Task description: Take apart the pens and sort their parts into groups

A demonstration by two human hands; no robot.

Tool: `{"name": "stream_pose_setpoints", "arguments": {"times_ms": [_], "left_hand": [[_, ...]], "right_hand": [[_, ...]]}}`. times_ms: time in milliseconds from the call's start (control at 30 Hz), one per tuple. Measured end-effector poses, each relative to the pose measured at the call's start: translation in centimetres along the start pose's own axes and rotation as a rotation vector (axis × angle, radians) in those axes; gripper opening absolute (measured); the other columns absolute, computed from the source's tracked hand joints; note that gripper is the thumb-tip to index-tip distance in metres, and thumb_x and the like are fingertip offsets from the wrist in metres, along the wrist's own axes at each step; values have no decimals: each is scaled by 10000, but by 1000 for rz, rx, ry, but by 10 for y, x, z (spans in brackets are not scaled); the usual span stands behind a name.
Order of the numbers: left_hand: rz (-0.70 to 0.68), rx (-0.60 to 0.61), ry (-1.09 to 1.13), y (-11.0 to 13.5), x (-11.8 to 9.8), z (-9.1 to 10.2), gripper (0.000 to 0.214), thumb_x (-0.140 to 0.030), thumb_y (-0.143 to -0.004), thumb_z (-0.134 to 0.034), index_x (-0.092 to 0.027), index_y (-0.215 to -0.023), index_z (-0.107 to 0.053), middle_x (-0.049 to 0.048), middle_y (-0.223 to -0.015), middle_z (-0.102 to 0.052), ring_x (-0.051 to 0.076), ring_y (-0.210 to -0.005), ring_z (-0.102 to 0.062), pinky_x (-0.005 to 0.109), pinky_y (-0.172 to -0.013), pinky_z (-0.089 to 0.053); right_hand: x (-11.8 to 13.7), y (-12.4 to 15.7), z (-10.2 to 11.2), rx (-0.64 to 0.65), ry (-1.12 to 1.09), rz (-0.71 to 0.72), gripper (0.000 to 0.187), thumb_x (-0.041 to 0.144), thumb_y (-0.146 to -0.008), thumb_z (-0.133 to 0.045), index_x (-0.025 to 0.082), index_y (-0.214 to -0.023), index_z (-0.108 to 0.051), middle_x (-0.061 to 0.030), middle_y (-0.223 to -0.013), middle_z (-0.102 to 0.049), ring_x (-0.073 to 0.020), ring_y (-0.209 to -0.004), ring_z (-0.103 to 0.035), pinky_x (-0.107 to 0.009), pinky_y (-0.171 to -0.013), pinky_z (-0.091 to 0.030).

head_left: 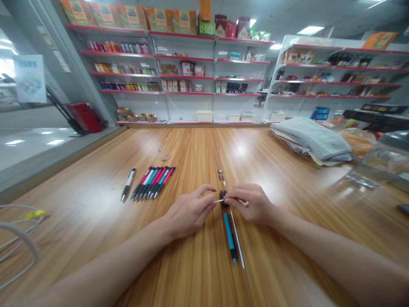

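My left hand (193,209) pinches one end of a short, thin white tube (219,201) above the table. At its other end are the closed fingertips of my right hand (251,202), which cover part of it. Just under the fingertips lie black pen grips (224,204), partly hidden. Nearer to me rest a blue pen barrel (228,230) and a long white pen refill (237,238), side by side. Beyond the hands are small dark springs (221,178), a white pen piece (224,183) and a small silvery part (220,171).
A row of several assembled pens (153,182) lies to the left, with a white pen (128,184) apart from it. White cable (19,238) loops at the left edge. Folded cloths (313,138) and a clear container (377,160) stand right. Stocked shelves (183,76) rise behind the wooden table (191,273).
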State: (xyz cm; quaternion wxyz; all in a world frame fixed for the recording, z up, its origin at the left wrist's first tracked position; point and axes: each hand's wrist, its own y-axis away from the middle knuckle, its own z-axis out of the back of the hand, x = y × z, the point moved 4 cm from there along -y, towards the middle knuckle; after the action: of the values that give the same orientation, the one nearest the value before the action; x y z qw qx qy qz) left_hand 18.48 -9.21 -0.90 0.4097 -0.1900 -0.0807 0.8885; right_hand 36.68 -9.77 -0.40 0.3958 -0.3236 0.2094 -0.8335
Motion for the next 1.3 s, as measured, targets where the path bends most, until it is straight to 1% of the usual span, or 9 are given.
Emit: {"name": "stream_pose_setpoints", "arguments": {"times_ms": [133,267,333,433,567,733,1033,1167,1300], "left_hand": [[71,-101,31,-2,12,-1,256,-334,-955,-337,-208,-906,-554,39,-1246,-524,131,-841,-597,272,-753,-470],[190,-213,50,-15,39,-4,252,-291,-938,-362,-207,-832,-574,24,-1001,-624,146,-847,-590,259,-757,-448],[220,-247,32,-27,52,-5,246,-275,-925,-377,-204,-810,-582,26,-914,-640,155,-828,-590,255,-728,-436],[232,-224,-1,-49,63,-9,265,-302,-913,-397,-196,-775,-597,41,-850,-658,165,-786,-595,252,-682,-415],[209,-193,13,-64,64,-14,276,-322,-915,-394,-201,-819,-622,50,-865,-679,169,-801,-608,241,-661,-400],[123,-158,-6,-62,61,-15,301,-353,-922,-382,-202,-771,-593,34,-788,-659,155,-732,-590,236,-645,-384],[92,-134,-8,-61,58,-14,313,-372,-933,-355,-206,-780,-571,23,-773,-641,150,-703,-575,235,-604,-354],[101,-122,-4,-60,60,-14,313,-376,-933,-351,-209,-775,-562,16,-753,-637,151,-700,-580,235,-608,-358],[114,-93,1,-59,62,-16,300,-376,-930,-354,-219,-805,-577,13,-769,-649,156,-721,-596,237,-633,-375]], "right_hand": [[-22,1,10,-133,-23,-182,184,251,-883,-526,165,-883,-688,-42,-736,-647,-114,-620,-539,-235,-580,-407],[-74,-3,13,-275,-25,-497,229,296,-861,-534,174,-911,-720,-55,-859,-705,-152,-752,-615,-250,-669,-453],[-101,-10,9,-244,2,-615,223,294,-828,-557,172,-886,-735,-48,-788,-709,-152,-694,-612,-252,-646,-448],[-122,-23,2,-166,76,-609,193,241,-790,-565,188,-843,-743,-25,-715,-688,-134,-629,-573,-243,-617,-426],[-121,-30,-1,-94,124,-509,201,166,-765,-544,203,-810,-736,-17,-746,-661,-113,-620,-536,-230,-616,-412],[-110,-28,-3,23,167,-405,217,132,-756,-537,218,-807,-730,-19,-807,-635,-102,-623,-517,-229,-629,-405],[-110,-25,-3,-36,172,-480,206,191,-775,-552,181,-931,-686,-7,-727,-651,-104,-602,-532,-219,-589,-394],[-109,-22,0,-61,235,-539,173,221,-785,-551,188,-863,-701,-16,-740,-673,-114,-637,-570,-224,-612,-408],[-103,-24,0,-21,255,-508,141,235,-770,-577,207,-805,-710,-13,-763,-682,-121,-662,-578,-232,-635,-415]]}}
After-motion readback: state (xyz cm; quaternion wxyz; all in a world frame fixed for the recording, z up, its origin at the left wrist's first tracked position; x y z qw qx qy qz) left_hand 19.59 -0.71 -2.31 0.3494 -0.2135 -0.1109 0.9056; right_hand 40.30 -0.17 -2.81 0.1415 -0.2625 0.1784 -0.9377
